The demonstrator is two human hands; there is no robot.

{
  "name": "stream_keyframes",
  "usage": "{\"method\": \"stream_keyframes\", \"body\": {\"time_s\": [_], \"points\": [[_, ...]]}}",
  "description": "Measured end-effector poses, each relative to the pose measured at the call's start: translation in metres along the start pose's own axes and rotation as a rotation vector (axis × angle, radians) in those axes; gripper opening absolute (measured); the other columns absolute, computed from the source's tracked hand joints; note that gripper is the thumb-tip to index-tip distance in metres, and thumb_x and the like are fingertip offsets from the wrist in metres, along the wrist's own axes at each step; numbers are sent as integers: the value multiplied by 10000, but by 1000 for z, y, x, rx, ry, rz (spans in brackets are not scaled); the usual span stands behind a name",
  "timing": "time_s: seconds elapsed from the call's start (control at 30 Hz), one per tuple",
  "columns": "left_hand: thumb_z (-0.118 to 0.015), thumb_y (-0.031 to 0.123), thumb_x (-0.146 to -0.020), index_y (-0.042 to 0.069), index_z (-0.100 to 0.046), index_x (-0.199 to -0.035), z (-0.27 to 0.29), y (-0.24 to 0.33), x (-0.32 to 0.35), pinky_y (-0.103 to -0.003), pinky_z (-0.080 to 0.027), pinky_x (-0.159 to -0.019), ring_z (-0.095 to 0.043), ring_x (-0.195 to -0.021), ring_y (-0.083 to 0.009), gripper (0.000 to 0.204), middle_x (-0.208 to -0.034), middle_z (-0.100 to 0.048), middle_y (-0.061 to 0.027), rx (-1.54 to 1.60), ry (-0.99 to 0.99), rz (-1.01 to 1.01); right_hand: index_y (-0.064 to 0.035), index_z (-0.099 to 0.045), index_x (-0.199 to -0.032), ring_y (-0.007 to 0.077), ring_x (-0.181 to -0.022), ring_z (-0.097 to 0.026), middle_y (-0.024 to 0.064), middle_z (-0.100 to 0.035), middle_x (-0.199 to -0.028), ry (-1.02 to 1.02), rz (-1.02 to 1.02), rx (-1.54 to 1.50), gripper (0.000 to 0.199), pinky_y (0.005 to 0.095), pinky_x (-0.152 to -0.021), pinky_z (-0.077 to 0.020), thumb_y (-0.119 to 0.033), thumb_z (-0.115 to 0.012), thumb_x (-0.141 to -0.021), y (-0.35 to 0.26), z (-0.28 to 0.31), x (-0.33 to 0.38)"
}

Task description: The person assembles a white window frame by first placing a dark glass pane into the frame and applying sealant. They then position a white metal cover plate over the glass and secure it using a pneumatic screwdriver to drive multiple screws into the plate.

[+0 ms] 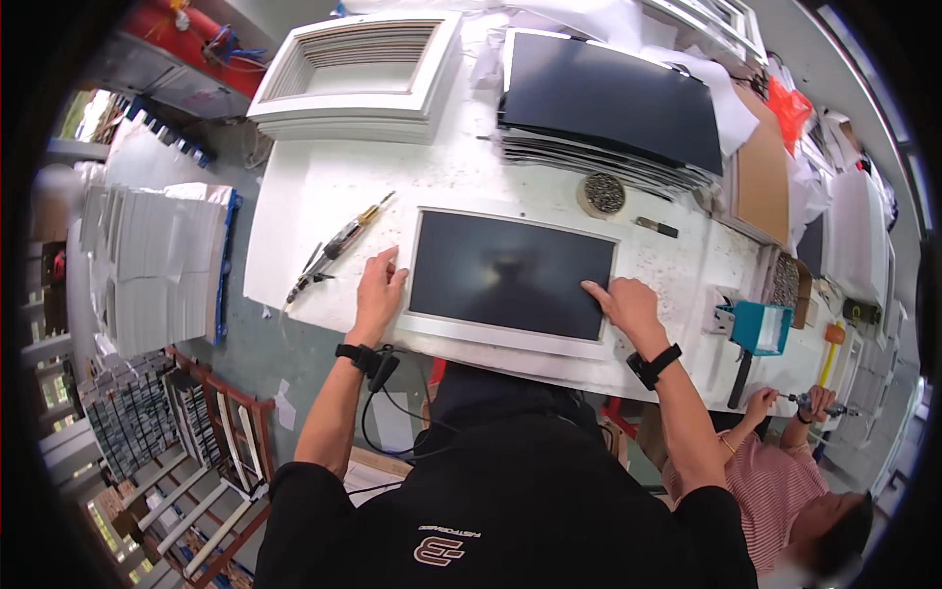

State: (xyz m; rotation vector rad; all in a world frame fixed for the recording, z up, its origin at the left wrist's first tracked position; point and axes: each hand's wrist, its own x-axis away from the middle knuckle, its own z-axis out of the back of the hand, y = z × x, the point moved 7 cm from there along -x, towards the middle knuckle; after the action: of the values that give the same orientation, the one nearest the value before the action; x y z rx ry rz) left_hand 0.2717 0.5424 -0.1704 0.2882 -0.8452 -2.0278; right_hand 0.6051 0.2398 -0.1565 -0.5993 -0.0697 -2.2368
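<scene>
A dark flat screen panel (pixel 510 275) lies within a white frame (pixel 471 332) on the white worktable in front of me. My left hand (pixel 378 292) rests at the frame's left edge, its fingers apart and holding nothing. Over the frame's right edge is my right hand (pixel 630 306), with one digit stretched onto the panel's right border and the others bent; it is open and lifts nothing. An electric screwdriver (pixel 339 243) lies on the table to the left of my left hand. Both wrists wear black bands.
Stacked white frames (pixel 432 74) stand at the far left of the table, stacked dark panels (pixel 608 98) at the far right. A round tub of screws (pixel 601 194) and a teal box (pixel 760 329) lie rightward. At right, a co-worker (pixel 760 481) holds a power driver (pixel 819 402).
</scene>
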Motion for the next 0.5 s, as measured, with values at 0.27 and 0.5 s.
{"method": "stream_keyframes", "body": {"time_s": [0.27,0.5], "points": [[-789,197,-855,58,-473,-1496,-55,155,22,-474,-372,-1161,-435,-1419,-400,728,-1501,-501,-176,-238,-218,-543,-20,-637,-675,379,-608,-639,159,-628,-604,20,-27,-441,633,473,-600,-504,-567,-565,-986,9,-5,48],[-853,389,-772,94,-366,-1576,-147,209,31,-621,-245,-1210,-269,-1508,-469,985,-1628,-308,-244,-422,-496,-777,-20,-647,-829,304,-562,-625,140,-637,-635,130,-171,-703,376,423,-566,-465,-359,-662,-992,53,15,128]]}}
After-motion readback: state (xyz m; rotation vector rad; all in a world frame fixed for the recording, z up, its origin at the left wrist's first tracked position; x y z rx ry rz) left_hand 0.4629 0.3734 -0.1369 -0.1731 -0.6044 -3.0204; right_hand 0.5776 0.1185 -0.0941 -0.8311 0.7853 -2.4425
